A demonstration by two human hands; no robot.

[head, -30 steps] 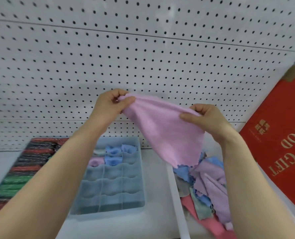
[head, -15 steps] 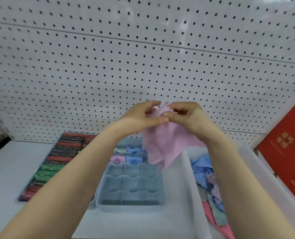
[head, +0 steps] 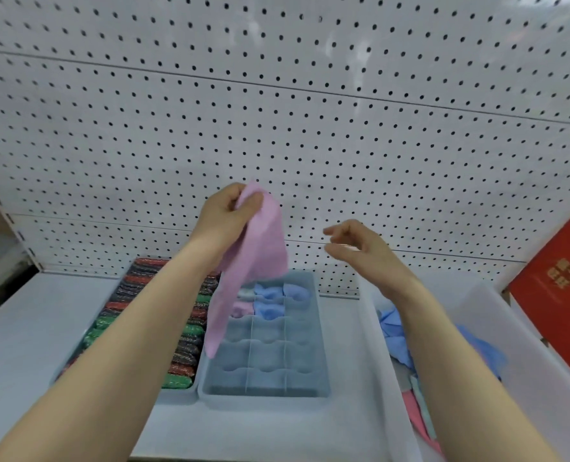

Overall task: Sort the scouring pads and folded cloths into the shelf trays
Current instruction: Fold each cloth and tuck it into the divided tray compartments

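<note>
Pink cloth [head: 257,261] hides divided tray's [head: 313,335] far-left cells

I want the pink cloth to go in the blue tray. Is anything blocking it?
Nothing visible blocks it. The left hand holds the pink cloth hanging right over the divided tray, whose front cells look empty.

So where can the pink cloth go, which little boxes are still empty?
The divided tray has bare compartments in its near rows. Its far rows are crowded with blue and pink folded cloths. The left hand holds the pink cloth above them.
</note>
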